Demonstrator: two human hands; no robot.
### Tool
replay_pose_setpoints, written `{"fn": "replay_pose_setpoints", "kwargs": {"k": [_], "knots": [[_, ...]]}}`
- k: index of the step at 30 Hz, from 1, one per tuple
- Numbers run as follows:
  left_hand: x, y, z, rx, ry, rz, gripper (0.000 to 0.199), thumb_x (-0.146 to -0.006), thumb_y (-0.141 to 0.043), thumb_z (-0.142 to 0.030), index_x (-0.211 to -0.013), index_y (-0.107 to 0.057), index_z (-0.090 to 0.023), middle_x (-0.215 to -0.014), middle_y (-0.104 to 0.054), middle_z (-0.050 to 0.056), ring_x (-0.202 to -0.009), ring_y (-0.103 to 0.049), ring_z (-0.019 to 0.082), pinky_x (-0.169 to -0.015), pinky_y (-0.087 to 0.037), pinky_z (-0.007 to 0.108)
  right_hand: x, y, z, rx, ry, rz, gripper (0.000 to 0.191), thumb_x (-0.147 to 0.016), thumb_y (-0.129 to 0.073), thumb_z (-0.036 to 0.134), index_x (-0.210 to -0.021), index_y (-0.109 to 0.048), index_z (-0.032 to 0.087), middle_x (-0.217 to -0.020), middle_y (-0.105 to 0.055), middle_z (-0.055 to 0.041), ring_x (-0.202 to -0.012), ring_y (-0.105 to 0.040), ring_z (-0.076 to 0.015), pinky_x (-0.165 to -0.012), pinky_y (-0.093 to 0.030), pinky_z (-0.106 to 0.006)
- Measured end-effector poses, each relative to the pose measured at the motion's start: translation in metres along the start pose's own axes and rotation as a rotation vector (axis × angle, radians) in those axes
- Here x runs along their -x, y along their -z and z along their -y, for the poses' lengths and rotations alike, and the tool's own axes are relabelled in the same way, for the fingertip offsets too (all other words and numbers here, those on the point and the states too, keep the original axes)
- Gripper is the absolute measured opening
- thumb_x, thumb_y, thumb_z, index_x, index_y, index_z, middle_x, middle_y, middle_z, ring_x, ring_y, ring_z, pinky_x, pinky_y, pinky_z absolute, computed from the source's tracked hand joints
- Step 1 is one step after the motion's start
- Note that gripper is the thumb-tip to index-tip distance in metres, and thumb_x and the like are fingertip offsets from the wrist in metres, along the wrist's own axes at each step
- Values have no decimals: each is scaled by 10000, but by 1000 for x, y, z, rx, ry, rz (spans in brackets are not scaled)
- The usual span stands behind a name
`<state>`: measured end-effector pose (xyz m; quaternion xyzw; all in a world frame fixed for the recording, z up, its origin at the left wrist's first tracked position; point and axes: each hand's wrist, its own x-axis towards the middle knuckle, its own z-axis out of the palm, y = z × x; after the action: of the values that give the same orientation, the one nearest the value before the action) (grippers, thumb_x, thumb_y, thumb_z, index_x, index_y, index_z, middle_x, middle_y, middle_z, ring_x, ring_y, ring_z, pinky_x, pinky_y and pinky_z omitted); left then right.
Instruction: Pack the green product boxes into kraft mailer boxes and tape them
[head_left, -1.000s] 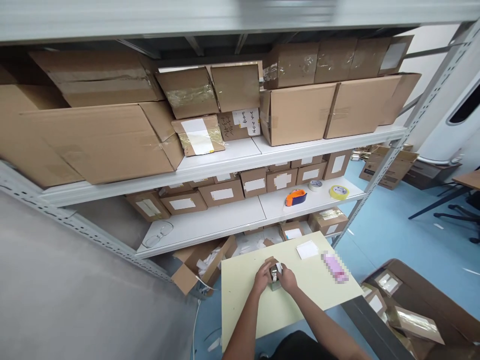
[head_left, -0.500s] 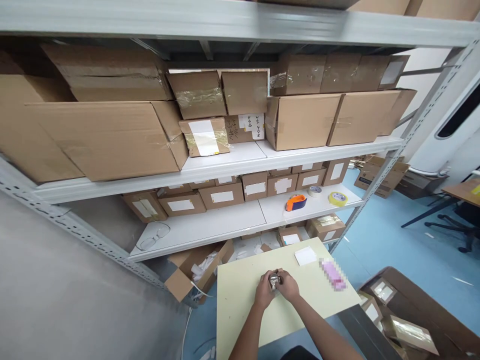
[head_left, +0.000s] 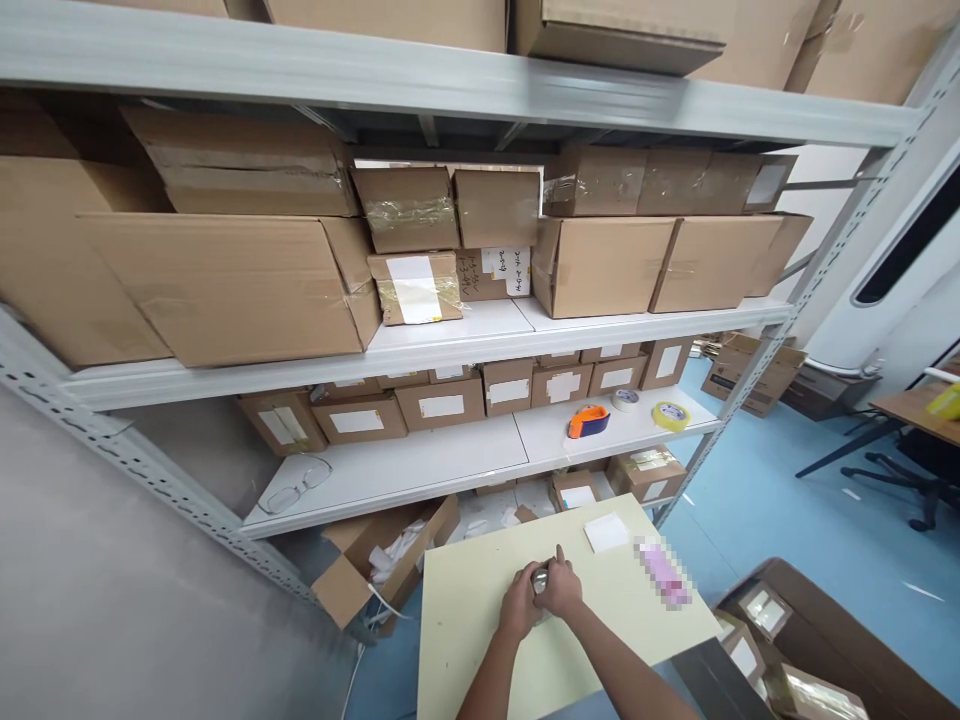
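Observation:
Between my two hands, above the pale yellow tabletop, is a small, shiny, rounded metal object. My left hand wraps its left side. From the other side my right hand grips it, the index finger sticking up. The fingers cover most of the object, so its kind cannot be made out. Farther back on the tabletop lies a white square pad or sheet. A pink item, blurred by pixels, lies to the right.
Behind the table stands a metal rack with cardboard boxes. Its middle shelf holds an orange and blue tape dispenser, tape rolls and glasses. An open carton is at the table's left; a large brown box holds parcels at right.
The camera view has tilted up slightly. Both hands still hold the metal object; my right index finger is now raised, and less of the metal shows between the fingers.

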<state>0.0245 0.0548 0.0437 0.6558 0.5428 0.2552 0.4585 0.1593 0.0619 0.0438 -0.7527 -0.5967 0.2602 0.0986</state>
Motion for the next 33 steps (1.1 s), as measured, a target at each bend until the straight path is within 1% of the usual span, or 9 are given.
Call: {"fn": "replay_pose_setpoints", "kwargs": {"k": [6, 10, 14, 17, 20, 22, 26, 30, 33], "knots": [[-6, -4, 13, -51, 19, 12, 763, -620, -688, -281, -1376, -618, -363, -1417, -655, 59, -1365, -576, 337, -1162, -444, 418, 24, 17, 4, -150, 44, -232, 465, -596, -741, 261, -1049, -648, 216, -1530, -513, -213, -1300, -596, -397, -975, -535, -434], [-11, -8, 22, -79, 13, 9, 830, -571, -687, -251, -1380, -605, -420, -1403, -657, 48, -1370, -568, 347, -1159, -444, 431, 33, 74, 18, -310, 49, -281, 403, -690, -688, 345, -1066, -574, 259, -942, -752, -84, -884, -731, -312, -783, -545, -371], [-13, -11, 22, -108, -9, 6, 883, -534, -721, -234, -1407, -611, -306, -1402, -653, 109, -1375, -554, 371, -1184, -417, 463, 40, 135, 30, -517, 233, -367, 401, -693, -683, 330, -1060, -534, 270, -929, -744, -32, -831, -717, -262, -771, -543, -338], [-13, -4, 11, -185, -46, 57, 992, -535, -804, -297, -1492, -539, -292, -1554, -535, 126, -1495, -406, 398, -1259, -288, 518, 44, 157, 30, -580, 290, -401, 417, -693, -697, 337, -1075, -543, 267, -958, -749, -33, -858, -722, -262, -805, -557, -349], [-8, 16, -9, -246, -39, 102, 1327, -441, -905, -357, -1629, -317, -288, -1725, -240, 114, -1603, -108, 396, -1304, -117, 548, 47, 163, 22, -606, 304, -398, 395, -702, -700, 344, -1066, -569, 263, -951, -754, -36, -872, -725, -268, -818, -562, -356], [1, 31, -28, -202, -46, 85, 1432, -430, -933, -361, -1663, -210, -264, -1743, -161, 119, -1611, -62, 383, -1308, -106, 537, 48, 166, 16, -613, 315, -387, 375, -705, -708, 353, -1048, -588, 261, -947, -758, -43, -881, -724, -274, -814, -559, -355], [28, 40, -80, 82, -109, 9, 1258, -593, -888, -346, -1657, -216, -325, -1705, -300, 88, -1556, -311, 348, -1253, -318, 495, 49, 174, 18, -606, 355, -338, 355, -708, -734, 400, -1012, -615, 259, -890, -755, -38, -812, -711, -261, -755, -543, -341], [39, 21, -138, 138, -119, -304, 1020, -634, -867, -356, -1554, -436, -261, -1550, -528, 127, -1362, -561, 338, -1131, -479, 439, 49, 181, 30, -640, 344, -234, 343, -720, -764, 471, -950, -648, 244, -822, -745, -45, -766, -701, -259, -720, -539, -341], [38, 19, -165, 173, -82, -445, 838, -665, -843, -416, -1427, -562, -208, -1364, -674, 133, -1184, -672, 317, -1028, -547, 405, 46, 185, 26, -801, 396, -73, 529, -728, -790, 523, -1151, -668, 230, -1085, -761, -107, -999, -719, -291, -853, -567, -375]]}}
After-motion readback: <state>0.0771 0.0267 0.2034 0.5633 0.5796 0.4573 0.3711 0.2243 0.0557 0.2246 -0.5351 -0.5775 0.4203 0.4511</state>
